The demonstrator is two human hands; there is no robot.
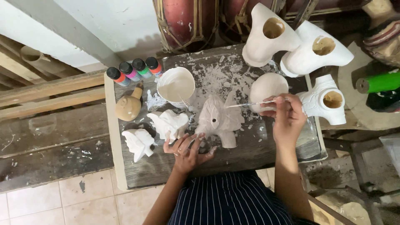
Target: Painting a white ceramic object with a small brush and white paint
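— Head view: what's in your hands?

— My right hand (287, 116) pinches a thin brush (250, 104), its tip on the white figurine (218, 118) standing mid-board; my left hand (187, 150) — fingers spread — steadies its base beside the paint cup (177, 85).

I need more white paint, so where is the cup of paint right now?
In the head view, the cup of white paint stands on the wooden board, left of centre, just below the four small paint bottles and upper left of the white figure.

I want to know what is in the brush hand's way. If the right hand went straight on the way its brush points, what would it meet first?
Probably the white winged figure: the right hand aims its brush leftward at it, though height is unclear.
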